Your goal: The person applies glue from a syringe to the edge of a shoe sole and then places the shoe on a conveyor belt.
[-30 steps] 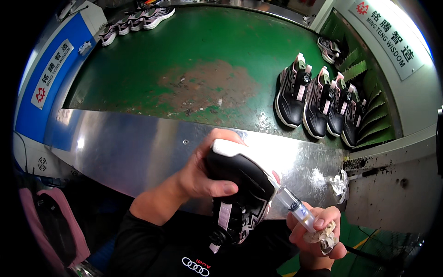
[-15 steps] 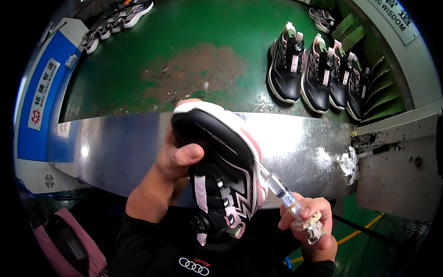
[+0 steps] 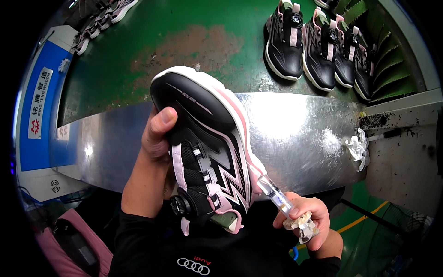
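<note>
A black sneaker [image 3: 207, 134] with pink trim, a white and pink sole and a dial fastener is held up over the metal ledge, its toe pointing away from me. My left hand [image 3: 158, 131] grips it from the left near the toe, thumb on the upper and the other fingers hidden behind. In my right hand [image 3: 307, 219] is a clear syringe [image 3: 276, 194], gripped with a crumpled, stained wad [image 3: 302, 226] around its rear end. The syringe's tip lies at the seam between upper and sole, on the shoe's right side towards the heel.
Several matching sneakers [image 3: 318, 51] stand on the green surface [image 3: 115, 74] at the far right; more shoes [image 3: 101, 21] line the far left. A bright metal ledge [image 3: 295, 134] runs across in front of me. Crumpled white paper [image 3: 357, 148] lies at its right end.
The shoe has tilted and shifted slightly left, showing more of its side. The syringe tip has moved down along the sole seam towards the heel. The view has shifted a little too.
</note>
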`<state>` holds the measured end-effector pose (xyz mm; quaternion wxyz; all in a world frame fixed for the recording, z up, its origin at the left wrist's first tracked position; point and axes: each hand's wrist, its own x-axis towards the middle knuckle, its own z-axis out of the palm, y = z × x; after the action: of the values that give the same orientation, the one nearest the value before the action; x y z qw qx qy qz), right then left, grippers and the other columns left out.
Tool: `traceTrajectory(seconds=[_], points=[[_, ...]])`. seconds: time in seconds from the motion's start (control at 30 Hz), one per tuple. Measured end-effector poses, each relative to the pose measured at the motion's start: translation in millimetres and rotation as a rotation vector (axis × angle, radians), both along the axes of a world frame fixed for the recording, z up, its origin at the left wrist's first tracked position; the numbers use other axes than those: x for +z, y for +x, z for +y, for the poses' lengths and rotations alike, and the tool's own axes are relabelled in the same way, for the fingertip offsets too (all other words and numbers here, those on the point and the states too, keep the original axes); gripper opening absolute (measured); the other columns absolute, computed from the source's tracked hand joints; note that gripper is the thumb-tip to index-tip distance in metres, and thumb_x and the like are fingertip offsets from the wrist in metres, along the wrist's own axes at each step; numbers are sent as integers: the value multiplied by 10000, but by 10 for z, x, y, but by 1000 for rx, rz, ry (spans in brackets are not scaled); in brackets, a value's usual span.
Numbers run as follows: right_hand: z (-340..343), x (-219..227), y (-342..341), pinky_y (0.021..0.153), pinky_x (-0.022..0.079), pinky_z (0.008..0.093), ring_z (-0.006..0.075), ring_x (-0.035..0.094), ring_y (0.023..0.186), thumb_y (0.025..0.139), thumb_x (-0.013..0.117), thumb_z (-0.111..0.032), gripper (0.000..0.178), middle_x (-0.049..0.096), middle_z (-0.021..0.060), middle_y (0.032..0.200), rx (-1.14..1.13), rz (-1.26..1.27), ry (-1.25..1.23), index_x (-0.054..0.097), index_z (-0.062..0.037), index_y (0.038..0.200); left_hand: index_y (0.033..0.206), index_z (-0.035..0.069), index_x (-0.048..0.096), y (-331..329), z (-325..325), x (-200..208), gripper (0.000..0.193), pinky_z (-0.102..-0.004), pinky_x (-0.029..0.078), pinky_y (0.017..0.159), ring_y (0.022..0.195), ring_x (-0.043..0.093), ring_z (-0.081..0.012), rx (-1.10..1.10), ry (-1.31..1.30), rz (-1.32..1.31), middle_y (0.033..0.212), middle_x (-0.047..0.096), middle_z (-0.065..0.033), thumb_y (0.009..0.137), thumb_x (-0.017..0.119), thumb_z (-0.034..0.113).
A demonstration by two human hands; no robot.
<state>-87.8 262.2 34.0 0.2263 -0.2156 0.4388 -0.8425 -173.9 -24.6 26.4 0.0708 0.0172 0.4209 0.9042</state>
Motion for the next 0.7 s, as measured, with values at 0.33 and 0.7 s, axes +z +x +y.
traceTrajectory(seconds=[0.33, 0.7], points=[[112, -99, 183, 686, 355, 309, 207, 553, 765, 712, 732, -476, 651, 654, 144, 889, -4, 59, 46, 561, 3, 1119, 1165, -36, 518, -61, -63, -76, 492, -387, 499, 881, 979, 614, -267, -38, 287, -123, 1091, 610, -173, 812, 608, 294], [178, -191, 287, 680, 350, 316, 221, 603, 774, 701, 736, -477, 648, 663, 132, 892, -30, 82, 42, 573, 13, 1094, 1165, 18, 544, -120, -21, -84, 458, -376, 473, 907, 1004, 598, -246, -49, 391, -191, 1118, 609, -134, 822, 593, 318]])
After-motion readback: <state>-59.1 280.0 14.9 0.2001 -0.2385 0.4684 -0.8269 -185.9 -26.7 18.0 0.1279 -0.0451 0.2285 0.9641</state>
